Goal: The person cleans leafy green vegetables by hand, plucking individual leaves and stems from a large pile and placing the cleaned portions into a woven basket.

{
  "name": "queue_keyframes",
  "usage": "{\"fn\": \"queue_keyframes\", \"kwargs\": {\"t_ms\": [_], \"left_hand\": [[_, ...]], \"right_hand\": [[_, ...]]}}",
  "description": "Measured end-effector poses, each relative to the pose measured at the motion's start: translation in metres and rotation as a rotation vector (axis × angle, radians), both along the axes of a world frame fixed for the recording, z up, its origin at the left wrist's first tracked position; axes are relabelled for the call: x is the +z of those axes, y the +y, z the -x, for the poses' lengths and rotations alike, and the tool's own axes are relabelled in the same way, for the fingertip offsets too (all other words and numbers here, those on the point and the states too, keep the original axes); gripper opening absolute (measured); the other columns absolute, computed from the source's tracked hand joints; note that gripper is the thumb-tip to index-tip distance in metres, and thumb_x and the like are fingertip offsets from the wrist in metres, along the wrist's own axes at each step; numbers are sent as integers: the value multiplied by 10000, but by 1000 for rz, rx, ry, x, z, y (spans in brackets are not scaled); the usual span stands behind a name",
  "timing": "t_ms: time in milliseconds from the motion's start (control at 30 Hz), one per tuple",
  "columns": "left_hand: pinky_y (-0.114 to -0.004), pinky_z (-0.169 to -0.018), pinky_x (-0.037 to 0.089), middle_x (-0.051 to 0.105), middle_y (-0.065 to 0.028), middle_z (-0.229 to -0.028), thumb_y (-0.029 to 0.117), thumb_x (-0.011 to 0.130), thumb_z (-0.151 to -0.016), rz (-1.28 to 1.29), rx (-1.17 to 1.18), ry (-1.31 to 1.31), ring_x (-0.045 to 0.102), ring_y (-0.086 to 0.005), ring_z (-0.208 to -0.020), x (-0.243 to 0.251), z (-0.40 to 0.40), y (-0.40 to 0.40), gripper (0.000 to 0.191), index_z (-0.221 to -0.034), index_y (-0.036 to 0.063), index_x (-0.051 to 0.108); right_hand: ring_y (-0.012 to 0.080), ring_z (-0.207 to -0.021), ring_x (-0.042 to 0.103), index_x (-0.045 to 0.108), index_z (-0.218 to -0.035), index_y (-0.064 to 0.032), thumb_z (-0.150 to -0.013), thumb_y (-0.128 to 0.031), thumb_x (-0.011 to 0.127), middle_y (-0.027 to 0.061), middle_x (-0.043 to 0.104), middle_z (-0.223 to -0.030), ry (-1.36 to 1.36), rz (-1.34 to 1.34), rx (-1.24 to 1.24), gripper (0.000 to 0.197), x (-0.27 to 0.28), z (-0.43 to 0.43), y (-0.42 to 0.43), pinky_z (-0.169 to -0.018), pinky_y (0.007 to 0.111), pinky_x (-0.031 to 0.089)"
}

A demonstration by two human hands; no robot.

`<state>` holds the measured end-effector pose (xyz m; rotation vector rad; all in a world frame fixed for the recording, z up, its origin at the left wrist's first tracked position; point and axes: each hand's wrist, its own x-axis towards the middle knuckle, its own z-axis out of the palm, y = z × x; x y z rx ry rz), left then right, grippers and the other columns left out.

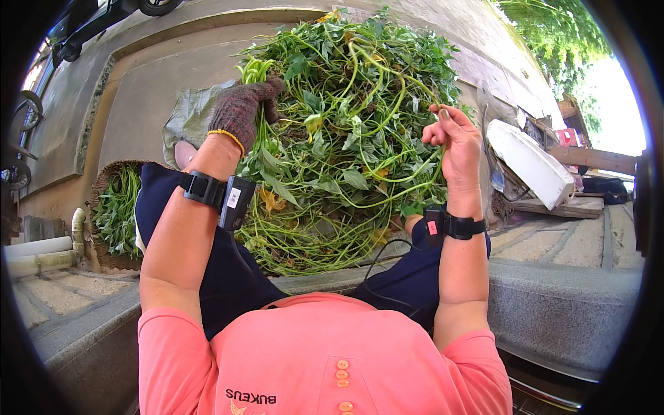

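My left hand (241, 111), in a dark knitted glove with a yellow cuff, grips a bunch of cut green stems (254, 71). Their pale ends stick up above the fist and leaves hang below it. Bare, my right hand (454, 137) pinches a long green vine (420, 83) between thumb and fingertips at the heap's right side. That vine arches back into a large heap of leafy vines (353, 140), which look like sweet potato vines. Some leaves in the heap are yellowed.
A woven basket (116, 168) of bundled greens stands by my left knee. Under the heap's left side lies a plastic sheet (189, 114). Pipes (39, 254) run at far left. A white foam piece (529, 163) and wooden boards (560, 207) lie at right.
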<state>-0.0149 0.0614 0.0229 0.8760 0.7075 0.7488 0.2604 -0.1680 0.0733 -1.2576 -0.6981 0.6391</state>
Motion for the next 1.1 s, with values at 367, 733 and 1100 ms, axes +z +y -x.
{"fn": "queue_keyframes", "kwargs": {"t_ms": [367,733,1100], "left_hand": [[-301,-614,526,643,-26,-784,78,762,-777,-106,-96,-80,575,-130,-561,7,-18,-20,355,-1110,26,651],[-423,-693,572,605,-112,-644,101,680,-849,201,-147,-349,606,-247,-591,-12,-24,-1,138,-770,2,626],[-333,-731,538,683,-111,-853,163,677,-863,65,-348,-302,661,-200,-765,2,-21,-22,193,-912,-24,666]], "right_hand": [[186,-634,586,655,-1019,44,-914,-73,603,135,669,-895,50,-75,243,165,4,32,0,-617,277,466],[155,-669,601,642,-1032,51,-861,-49,620,74,634,-783,-20,203,371,200,16,55,-4,-632,247,462],[81,-618,557,657,-979,4,-889,-21,609,33,609,-707,-729,302,216,105,8,75,-3,-575,235,457]]}}
